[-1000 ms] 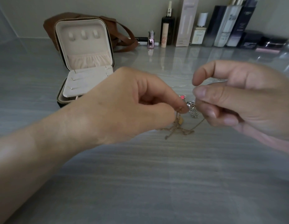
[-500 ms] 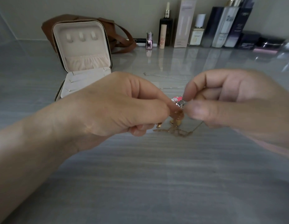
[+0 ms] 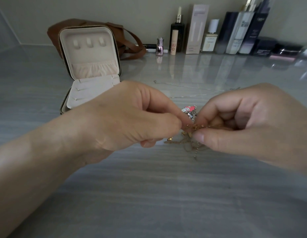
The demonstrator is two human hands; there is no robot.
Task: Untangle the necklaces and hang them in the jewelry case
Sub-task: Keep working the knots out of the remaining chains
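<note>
Gold-coloured tangle of fine chain necklaces [image 3: 194, 145], centre-right of frame, partly lifted off the grey streaked stone counter [image 3: 149, 194]. Loose ends trail on the surface below the hands. A short stretch of the gold chain is pulled taut between the two hands.

Left hand [image 3: 125, 117]: thumb and forefinger pinch the left end of that stretch, other fingers curled under.

Right hand [image 3: 252, 124]: thumb and forefinger pinch the right end, remaining fingers folded into the palm.

Pink-and-white cartoon charm [image 3: 188, 109] and bunched silver chain [image 3: 192, 116] sit just above the pinch, between the fingertips. Whether they are knotted into the gold tangle, cannot tell.

Thin silver chain [image 3: 187, 96] lies stretched out on the counter beyond the hands.

Cream-lined zip jewelry case [image 3: 90, 66], upper left, stands open with its lid upright. Three hooks run across the top of the lid, with a gathered pocket beneath.

Brown leather bag [image 3: 54, 32] sits behind the case. Row of cosmetic bottles and boxes [image 3: 197, 30] along the back wall, upper right.
</note>
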